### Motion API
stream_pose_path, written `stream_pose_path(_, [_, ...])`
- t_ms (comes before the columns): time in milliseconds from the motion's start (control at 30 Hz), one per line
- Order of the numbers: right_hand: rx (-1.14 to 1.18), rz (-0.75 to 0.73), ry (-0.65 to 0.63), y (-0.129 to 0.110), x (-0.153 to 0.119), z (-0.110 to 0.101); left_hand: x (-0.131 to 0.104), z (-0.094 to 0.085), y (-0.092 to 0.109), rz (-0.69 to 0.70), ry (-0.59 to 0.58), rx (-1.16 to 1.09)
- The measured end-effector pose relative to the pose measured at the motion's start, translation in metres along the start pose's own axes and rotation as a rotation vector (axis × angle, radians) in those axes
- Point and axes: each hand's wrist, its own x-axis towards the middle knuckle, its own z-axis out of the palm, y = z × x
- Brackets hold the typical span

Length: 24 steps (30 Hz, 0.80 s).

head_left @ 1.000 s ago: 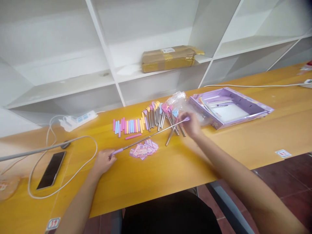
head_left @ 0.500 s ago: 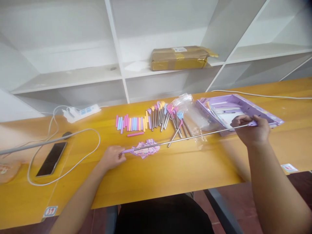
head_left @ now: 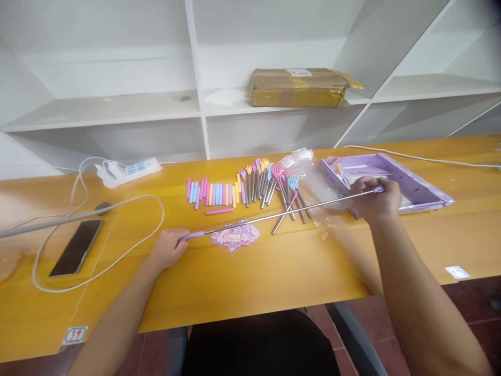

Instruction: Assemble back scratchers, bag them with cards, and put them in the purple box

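An extended telescopic back scratcher (head_left: pixel 289 213) spans the space between my two hands above the table. My left hand (head_left: pixel 170 246) is closed round its purple handle. At the other end, my right hand (head_left: pixel 378 198) grips the purple head, which my fingers mostly cover. Beneath the rod lies a fanned pile of small pink-purple cards (head_left: pixel 235 237). Beyond it are several back scratcher heads with metal rods (head_left: pixel 268 183), topped by small coloured plastic hands. To their left, several coloured handle tubes (head_left: pixel 219 194) lie in a row, with one pink tube (head_left: pixel 219 211) set crosswise in front.
A purple open box (head_left: pixel 415 180) stands behind my right hand, with clear plastic bags (head_left: pixel 313 177) beside it. At the left are a phone (head_left: pixel 76 248), a looped white cable (head_left: pixel 129 253) and a power strip (head_left: pixel 131 171). A taped carton (head_left: pixel 299 89) sits on the shelf.
My right hand has come left and slightly up, and the rod between my hands is shorter. My left hand has shifted a little left, still on the handle. The camera view has moved slightly.
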Motion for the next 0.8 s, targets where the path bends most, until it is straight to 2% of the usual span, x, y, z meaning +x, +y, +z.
stream_pose_path(100, [0.026,0.144,-0.179,-0.003,-0.013,0.038,-0.001,-0.002,0.0,-0.053,0.044,-0.035])
stream_pose_path(200, [0.071,0.226,-0.294,-0.013,-0.043,0.091,-0.002,0.001,0.009,-0.103,0.074,-0.073])
stream_pose_path(267, [0.133,0.261,-0.341,-0.024,-0.075,0.13,-0.004,0.004,0.016,-0.147,0.103,-0.117])
stream_pose_path(333, [0.234,0.288,-0.465,-0.037,-0.117,0.168,-0.005,0.006,0.02,-0.186,0.127,-0.165])
stream_pose_path(367, [0.299,0.291,-0.524,-0.042,-0.139,0.184,-0.006,0.007,0.021,-0.198,0.133,-0.187])
stream_pose_path(433, [0.42,0.294,-0.565,-0.049,-0.185,0.211,-0.008,0.007,0.021,-0.205,0.131,-0.218])
stream_pose_path(533, [0.526,0.364,-0.58,-0.047,-0.238,0.237,-0.007,0.009,0.019,-0.213,0.121,-0.2])
stream_pose_path(600, [0.533,0.402,-0.591,-0.042,-0.258,0.246,-0.006,0.013,0.022,-0.231,0.115,-0.177])
stream_pose_path(800, [0.527,0.446,-0.646,-0.032,-0.269,0.254,0.0,0.038,0.043,-0.248,0.017,-0.228])
